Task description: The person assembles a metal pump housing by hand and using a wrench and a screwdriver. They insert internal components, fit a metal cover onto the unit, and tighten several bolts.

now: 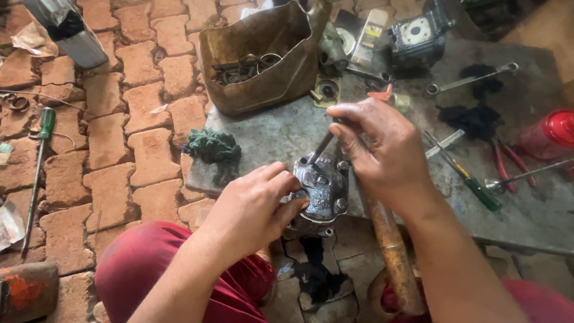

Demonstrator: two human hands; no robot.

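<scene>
A grey metal housing point(324, 190) with bolts at its corners rests at the near edge of a stone slab point(281, 128). My left hand point(254, 209) grips its left side with fingers curled over the top. My right hand point(382, 149) pinches a thin metal tool point(321, 148) whose tip touches a bolt at the housing's upper left corner.
A cut metal can point(263, 60) holding rings stands at the back. A green rag point(210, 145), a black rag point(475, 119), a spanner point(472, 78), a green-handled screwdriver point(463, 173), red pliers point(505, 164) and a red cap point(553, 131) lie around. Another green screwdriver point(37, 173) lies on the brick paving.
</scene>
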